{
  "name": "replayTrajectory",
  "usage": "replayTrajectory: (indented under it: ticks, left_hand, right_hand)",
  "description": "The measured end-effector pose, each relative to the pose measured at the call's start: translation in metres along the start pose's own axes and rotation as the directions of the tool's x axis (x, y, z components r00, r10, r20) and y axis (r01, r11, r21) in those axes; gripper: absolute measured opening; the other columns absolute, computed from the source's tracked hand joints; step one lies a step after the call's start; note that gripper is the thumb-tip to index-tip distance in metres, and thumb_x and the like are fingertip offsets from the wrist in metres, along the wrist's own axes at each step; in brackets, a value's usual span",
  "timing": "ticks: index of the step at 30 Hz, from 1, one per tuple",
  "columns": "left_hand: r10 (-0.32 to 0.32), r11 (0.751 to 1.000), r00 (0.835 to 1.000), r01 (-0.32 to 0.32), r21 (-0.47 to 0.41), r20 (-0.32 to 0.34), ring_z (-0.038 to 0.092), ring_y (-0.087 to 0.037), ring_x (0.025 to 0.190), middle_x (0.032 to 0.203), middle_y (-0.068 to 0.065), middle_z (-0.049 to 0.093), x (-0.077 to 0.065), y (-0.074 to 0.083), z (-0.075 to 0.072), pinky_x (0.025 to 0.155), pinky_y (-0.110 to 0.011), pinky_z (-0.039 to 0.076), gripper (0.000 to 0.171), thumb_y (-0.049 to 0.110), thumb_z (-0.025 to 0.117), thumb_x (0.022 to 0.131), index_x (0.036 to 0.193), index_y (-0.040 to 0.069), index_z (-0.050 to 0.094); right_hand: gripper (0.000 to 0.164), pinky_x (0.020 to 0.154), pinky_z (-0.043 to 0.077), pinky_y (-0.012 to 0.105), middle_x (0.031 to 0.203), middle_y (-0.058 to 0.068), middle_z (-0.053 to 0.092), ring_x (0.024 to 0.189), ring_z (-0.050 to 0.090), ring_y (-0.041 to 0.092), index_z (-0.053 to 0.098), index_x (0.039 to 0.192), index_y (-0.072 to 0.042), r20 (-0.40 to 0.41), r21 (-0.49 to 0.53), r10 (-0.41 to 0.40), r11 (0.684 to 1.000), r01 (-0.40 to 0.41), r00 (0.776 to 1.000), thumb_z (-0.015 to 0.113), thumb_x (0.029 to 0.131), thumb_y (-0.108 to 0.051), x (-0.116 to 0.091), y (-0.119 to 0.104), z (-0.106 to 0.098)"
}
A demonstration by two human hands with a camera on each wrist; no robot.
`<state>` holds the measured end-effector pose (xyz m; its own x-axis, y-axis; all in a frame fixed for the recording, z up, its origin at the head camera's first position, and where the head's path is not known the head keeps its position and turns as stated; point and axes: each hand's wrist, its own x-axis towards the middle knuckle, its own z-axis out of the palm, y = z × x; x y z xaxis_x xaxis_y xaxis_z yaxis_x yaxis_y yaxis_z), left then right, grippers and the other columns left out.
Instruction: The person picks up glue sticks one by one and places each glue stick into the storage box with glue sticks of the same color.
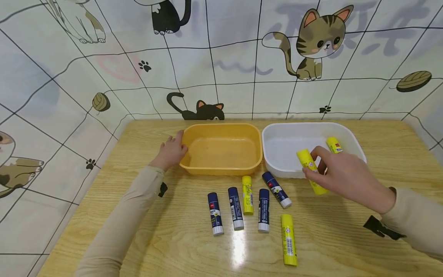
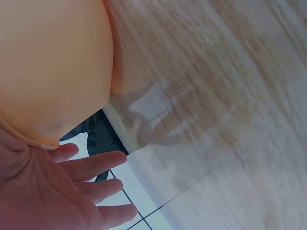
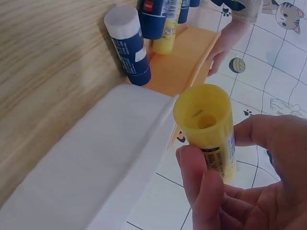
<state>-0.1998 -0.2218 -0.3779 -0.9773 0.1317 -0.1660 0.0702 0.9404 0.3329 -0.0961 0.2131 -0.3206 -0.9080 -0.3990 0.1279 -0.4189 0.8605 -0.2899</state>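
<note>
My right hand [image 1: 349, 177] pinches a yellow glue stick [image 1: 308, 163] between thumb and fingers, tilted over the front rim of the white basin [image 1: 280, 171]. In the right wrist view its hollow yellow end [image 3: 204, 112] faces the camera. Inside the white basin lies another yellow glue stick [image 1: 333, 144], partly hidden by the hand. My left hand [image 1: 170, 152] rests at the left end of the orange basin [image 1: 221, 171], its thumb over the rim. The left wrist view shows its other fingers [image 2: 96, 165] extended and spread outside the wall.
On the wooden table [image 1: 180, 238] before the basins lie several blue glue sticks [image 1: 215, 213] with white ends. Two yellow glue sticks [image 1: 247, 195] lie among or near them, one [image 1: 288, 240] closer to the front. A cat-patterned cloth [image 1: 235, 69] stands behind the table.
</note>
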Motion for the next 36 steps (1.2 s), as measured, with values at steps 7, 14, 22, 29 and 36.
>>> replayTrajectory:
  ticks: [7, 14, 22, 29, 36]
  left_hand:
    - [0.008, 1.0, 1.0, -0.008, -0.003, -0.009, 0.02, -0.05, 0.138, 0.143, -0.034, 0.036, 0.002, 0.003, -0.001, 0.107, -0.065, 0.012, 0.059, 0.018, 0.033, 0.097, 0.15, 0.0, 0.015]
    - [0.014, 1.0, 1.0, -0.014, 0.002, -0.011, 0.021, -0.05, 0.137, 0.142, -0.034, 0.037, 0.005, 0.005, -0.002, 0.107, -0.065, 0.013, 0.059, 0.019, 0.034, 0.098, 0.15, 0.0, 0.016]
    - [0.026, 1.0, 0.999, -0.026, 0.011, -0.02, 0.022, -0.05, 0.137, 0.141, -0.034, 0.039, 0.007, 0.006, 0.0, 0.107, -0.065, 0.012, 0.058, 0.019, 0.034, 0.097, 0.15, 0.001, 0.018]
    - [0.034, 0.999, 0.998, -0.033, 0.026, -0.045, 0.021, -0.049, 0.137, 0.146, -0.031, 0.035, 0.005, 0.008, -0.001, 0.107, -0.066, 0.013, 0.059, 0.018, 0.037, 0.097, 0.15, -0.001, 0.019]
    - [0.028, 1.0, 0.999, -0.027, 0.012, -0.034, 0.019, -0.049, 0.138, 0.146, -0.03, 0.034, 0.001, 0.003, 0.0, 0.107, -0.066, 0.012, 0.059, 0.019, 0.036, 0.097, 0.15, -0.001, 0.018]
  right_hand:
    - [0.038, 0.043, 0.04, 0.029, 0.064, -0.002, 0.062, 0.047, 0.05, 0.007, 0.058, 0.1, 0.004, 0.05, 0.011, 0.042, 0.999, -0.042, 0.998, 0.071, 0.085, -0.028, 0.008, 0.003, -0.009]
    - [0.034, 0.045, 0.042, 0.03, 0.066, -0.001, 0.062, 0.05, 0.052, 0.009, 0.058, 0.098, 0.002, 0.095, 0.018, 0.075, 0.997, -0.077, 0.993, 0.069, 0.086, -0.028, 0.015, 0.008, -0.017]
    - [0.035, 0.048, 0.043, 0.031, 0.067, -0.002, 0.062, 0.054, 0.055, 0.01, 0.059, 0.097, 0.002, 0.165, 0.043, 0.1, 0.993, -0.108, 0.981, 0.066, 0.088, -0.03, 0.028, 0.025, -0.025]
    - [0.041, 0.048, 0.039, 0.033, 0.06, -0.001, 0.059, 0.052, 0.054, 0.015, 0.055, 0.098, 0.006, 0.271, 0.03, 0.143, 0.987, -0.157, 0.952, 0.061, 0.092, -0.034, 0.05, 0.048, -0.034]
    - [0.044, 0.056, 0.044, 0.034, 0.063, 0.001, 0.061, 0.061, 0.057, 0.019, 0.054, 0.098, 0.006, 0.416, 0.018, 0.192, 0.975, -0.22, 0.889, 0.058, 0.092, -0.037, 0.074, 0.064, -0.033]
